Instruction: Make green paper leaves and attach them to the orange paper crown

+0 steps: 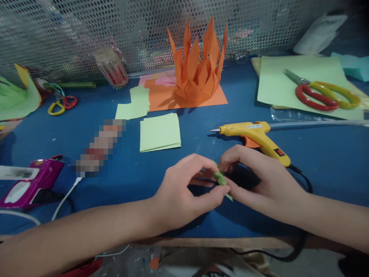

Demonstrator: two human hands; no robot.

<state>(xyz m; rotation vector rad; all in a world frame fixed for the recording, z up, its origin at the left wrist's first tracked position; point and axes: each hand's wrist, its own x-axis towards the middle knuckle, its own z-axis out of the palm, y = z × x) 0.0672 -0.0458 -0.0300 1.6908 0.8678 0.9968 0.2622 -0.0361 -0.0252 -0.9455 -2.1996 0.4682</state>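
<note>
Between my two hands is a small folded piece of green paper (220, 178), narrow and creased, held above the blue table near its front edge. My left hand (191, 188) pinches it with thumb and fingers from the left. From the right, my right hand (256, 177) closes thumb and fingertips on the same paper; part of it is hidden behind the fingers. Beyond my left hand lies a stack of light green paper squares (160, 132). A yellow glue gun (253, 132) rests just beyond my right hand, its nozzle pointing left.
An orange folded-paper crown shape (198, 73) stands at the back on orange paper (161, 96). Large red-and-yellow scissors (323, 92) lie on green sheets (276, 77). Leftward are small scissors (62, 105), a clear jar (112, 69), a purple device (40, 184) and a blurred-out object (99, 148) on a white cable.
</note>
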